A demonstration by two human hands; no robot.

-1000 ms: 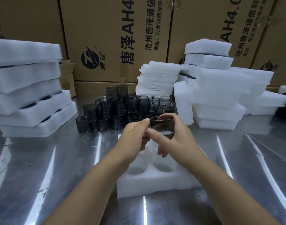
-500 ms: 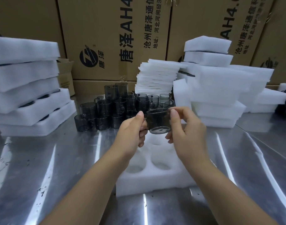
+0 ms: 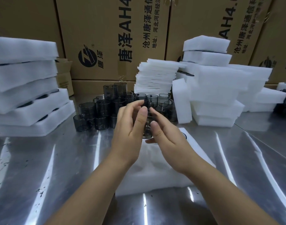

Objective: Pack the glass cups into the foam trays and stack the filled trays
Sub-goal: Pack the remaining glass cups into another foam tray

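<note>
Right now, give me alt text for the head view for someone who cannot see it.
Two bare hands, left hand and right hand, hold a smoky glass cup between them above a white foam tray on a steel table. Behind stand more cups, with stacked foam trays at left, foam stacks at right and cardboard boxes at the back.

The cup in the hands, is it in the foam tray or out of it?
Out. The left hand and right hand hold the glass cup above the foam tray, not in a pocket.
</note>
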